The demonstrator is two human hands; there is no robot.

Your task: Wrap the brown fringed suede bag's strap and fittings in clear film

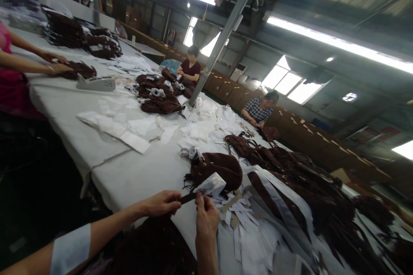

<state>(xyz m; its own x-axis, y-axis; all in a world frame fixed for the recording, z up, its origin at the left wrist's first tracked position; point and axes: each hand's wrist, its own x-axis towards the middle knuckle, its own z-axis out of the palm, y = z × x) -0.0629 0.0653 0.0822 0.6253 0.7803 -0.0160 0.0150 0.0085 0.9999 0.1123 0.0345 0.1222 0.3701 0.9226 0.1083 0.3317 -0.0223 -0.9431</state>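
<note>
Between my two hands a short dark brown strap (188,198) is stretched. My left hand (164,203) pinches its left end, and my right hand (207,215) pinches the other end between thumb and fingers. Just beyond my right hand lies a white paper or plastic piece (211,184), against a brown bag (222,167) with metal eyelets and a wrapped ring at its left. Dark brown material (155,247) fills the space below my hands, near my lap.
White scraps (240,215) lie right of my right hand. Brown bags and straps (280,159) cover the table's right side. Another bag heap (158,94), a tape dispenser (96,83) and a metal post (219,47) stand farther off. Several people work around the white table (129,180).
</note>
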